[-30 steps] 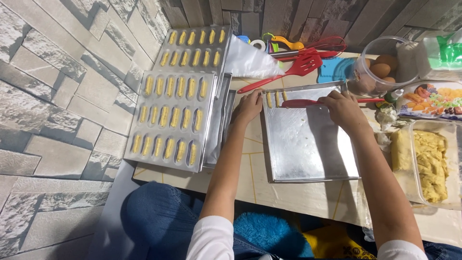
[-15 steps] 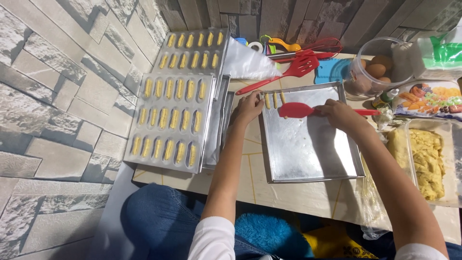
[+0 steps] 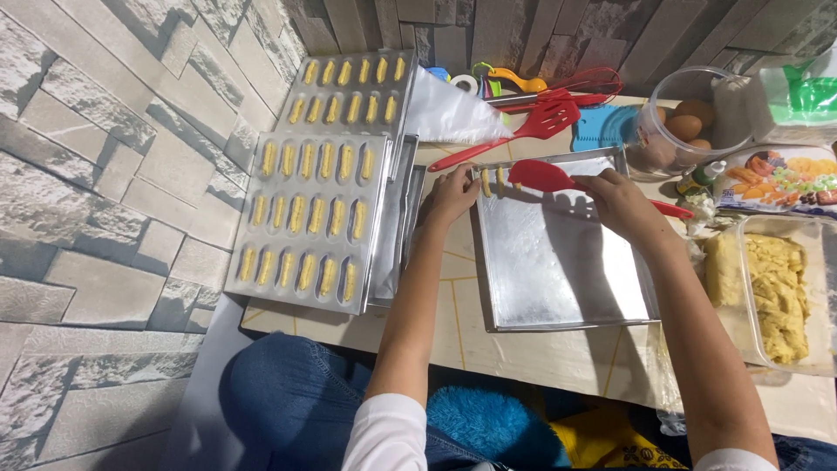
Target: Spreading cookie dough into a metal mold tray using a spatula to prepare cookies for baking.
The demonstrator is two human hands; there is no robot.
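Red spatula (image 3: 542,175) sits gripped in my right hand (image 3: 621,202) over the metal tray (image 3: 558,262); my left hand (image 3: 453,194) fingers pinch a dough piece (image 3: 486,180) at the tray's far edge. Tilting could smear it.

My right hand (image 3: 623,202) holds a red spatula (image 3: 542,174) over a silver-grey baking tray (image 3: 558,270); my left hand (image 3: 453,194) is at the tray's edge beside two pale yellow dough strips (image 3: 493,181). The counter (image 3: 453,323) is cream with thin yellow lines. Rows of yellow dough fingers (image 3: 307,227) fill the silver trays (image 3: 261,292) on my left. The wall (image 3: 105,174) is grey stone blocks. My jeans (image 3: 296,401) are blue.
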